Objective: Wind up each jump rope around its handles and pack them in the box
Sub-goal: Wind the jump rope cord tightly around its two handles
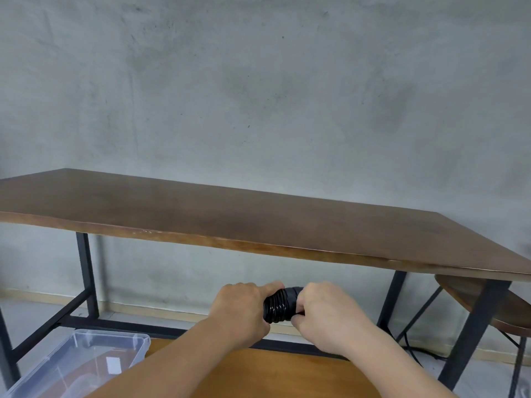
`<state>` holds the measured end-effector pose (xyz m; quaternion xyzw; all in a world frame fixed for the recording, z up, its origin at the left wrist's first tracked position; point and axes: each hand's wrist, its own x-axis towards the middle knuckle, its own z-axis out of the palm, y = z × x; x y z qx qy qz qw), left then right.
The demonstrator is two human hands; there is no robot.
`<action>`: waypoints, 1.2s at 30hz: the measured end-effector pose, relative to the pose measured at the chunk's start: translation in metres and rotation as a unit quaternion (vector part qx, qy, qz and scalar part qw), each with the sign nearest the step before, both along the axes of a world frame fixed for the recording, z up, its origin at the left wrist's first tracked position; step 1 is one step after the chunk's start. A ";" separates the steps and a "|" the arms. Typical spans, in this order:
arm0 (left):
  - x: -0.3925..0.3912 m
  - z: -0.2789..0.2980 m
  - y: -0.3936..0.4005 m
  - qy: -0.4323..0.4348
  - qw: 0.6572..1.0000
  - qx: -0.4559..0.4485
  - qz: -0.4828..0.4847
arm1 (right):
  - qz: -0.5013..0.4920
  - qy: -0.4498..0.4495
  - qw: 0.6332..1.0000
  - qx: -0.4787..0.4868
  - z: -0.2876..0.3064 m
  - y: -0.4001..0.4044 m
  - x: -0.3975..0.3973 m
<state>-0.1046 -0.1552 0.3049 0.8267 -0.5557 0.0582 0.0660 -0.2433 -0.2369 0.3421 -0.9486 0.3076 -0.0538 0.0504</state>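
Observation:
A black jump rope [280, 305] is coiled in tight turns around its handles, forming a short thick bundle held in the air in front of the long table's near edge. My left hand [244, 308] grips the bundle's left end. My right hand [324, 314] grips its right end, fingers curled round it. The handles are hidden under the coils and my fingers. A clear plastic box [86, 357] sits at the lower left on a lighter wooden surface [287, 374]; its inside is blurred.
A long dark wooden table [258, 219] on black metal legs stands against a grey concrete wall. A round wooden stool [474, 300] stands under its right end. A dark cable [413, 351] lies on the floor near the right table leg.

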 end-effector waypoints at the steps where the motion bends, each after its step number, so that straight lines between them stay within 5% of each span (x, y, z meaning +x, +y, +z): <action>1: 0.000 0.000 0.000 -0.002 1.000 0.002 -0.002 | 0.009 0.009 1.000 -0.006 0.001 0.000 0.001; 8: -0.006 0.006 0.004 0.014 0.998 0.039 -0.051 | 0.092 0.085 0.992 0.012 0.019 -0.007 0.006; 14: -0.006 0.011 0.013 0.131 0.983 0.034 -0.126 | 0.119 0.007 0.972 0.204 0.038 -0.040 -0.002; 25: -0.017 0.026 0.029 0.279 0.945 0.002 -0.171 | 0.140 -0.120 0.828 0.529 0.007 -0.069 -0.011; 36: -0.021 0.025 0.032 0.379 0.913 0.009 -0.151 | 0.134 -0.199 0.684 0.689 -0.038 -0.070 -0.004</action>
